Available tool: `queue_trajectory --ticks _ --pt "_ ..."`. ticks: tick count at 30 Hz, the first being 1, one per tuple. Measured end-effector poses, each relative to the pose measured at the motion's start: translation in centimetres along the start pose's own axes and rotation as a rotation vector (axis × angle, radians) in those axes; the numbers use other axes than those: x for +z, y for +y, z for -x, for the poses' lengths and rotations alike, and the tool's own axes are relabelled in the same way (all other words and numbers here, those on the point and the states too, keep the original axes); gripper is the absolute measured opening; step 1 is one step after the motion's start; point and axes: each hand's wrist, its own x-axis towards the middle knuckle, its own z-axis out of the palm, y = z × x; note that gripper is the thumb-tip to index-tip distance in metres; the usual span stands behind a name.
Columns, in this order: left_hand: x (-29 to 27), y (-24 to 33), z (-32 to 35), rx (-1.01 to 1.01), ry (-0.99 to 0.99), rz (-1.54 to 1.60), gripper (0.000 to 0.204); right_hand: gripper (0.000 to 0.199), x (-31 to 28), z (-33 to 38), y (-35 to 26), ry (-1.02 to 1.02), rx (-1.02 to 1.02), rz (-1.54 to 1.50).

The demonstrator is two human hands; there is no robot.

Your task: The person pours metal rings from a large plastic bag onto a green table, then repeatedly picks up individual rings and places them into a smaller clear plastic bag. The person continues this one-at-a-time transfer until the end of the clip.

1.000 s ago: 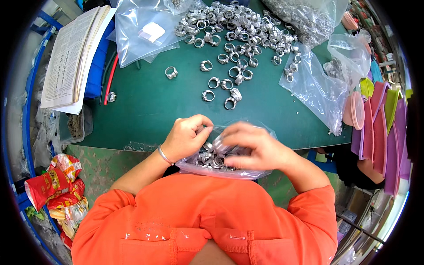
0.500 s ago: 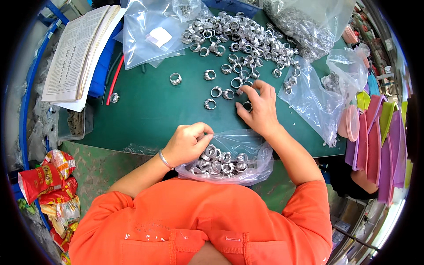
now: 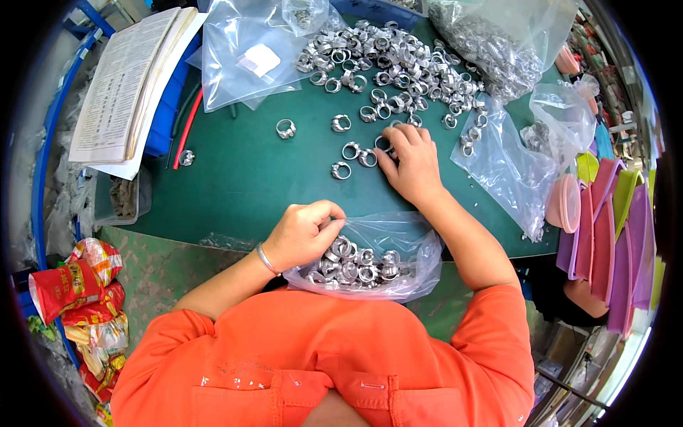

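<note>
My left hand [image 3: 302, 231] pinches the rim of a clear plastic bag [image 3: 420, 274] at the table's front edge, against my body. Several silvery hose clamps [image 3: 366, 274] lie inside that bag. Out on the green table, my right hand [image 3: 413, 162] curls its fingers and thumb around loose hose clamps [image 3: 382, 144], partly hidden under the fingers. Just left of it, more single clamps [image 3: 341, 170] lie apart. Beyond the hand spreads a large heap of the same clamps [image 3: 398, 60].
A big clear bag of metal parts [image 3: 491, 57] stands at the back right, with a flat plastic bag [image 3: 509, 164] nearer. Empty clear bags [image 3: 245, 60] lie back left, beside an open book [image 3: 128, 85] and a red tube [image 3: 188, 128]. Pink and purple bins [image 3: 605, 235] stand right.
My right hand has shifted slightly left and away from me, its fingers closing in over the loose clamps. My left hand keeps its hold on the bag's rim.
</note>
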Motion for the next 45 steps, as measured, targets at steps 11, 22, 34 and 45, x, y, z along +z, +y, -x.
queue_trajectory --ticks 11,22,34,45 --pt "0.1 -0.1 -0.2 0.047 0.006 0.024 0.007 0.03 -5.4 3.2 -1.5 0.001 0.063 -0.559" --pt "0.2 -0.2 -0.1 0.03 -0.009 0.008 0.007 0.034 0.3 -0.6 -0.7 -0.166 -0.315 -0.386" --pt "0.1 -0.2 0.0 0.046 0.011 0.023 0.007 0.025 1.5 -1.2 -1.5 -0.032 -0.306 -0.15" --pt "0.2 -0.4 0.0 0.035 0.0 0.029 0.008 0.025 1.8 -3.9 -0.4 0.047 -0.006 0.054"
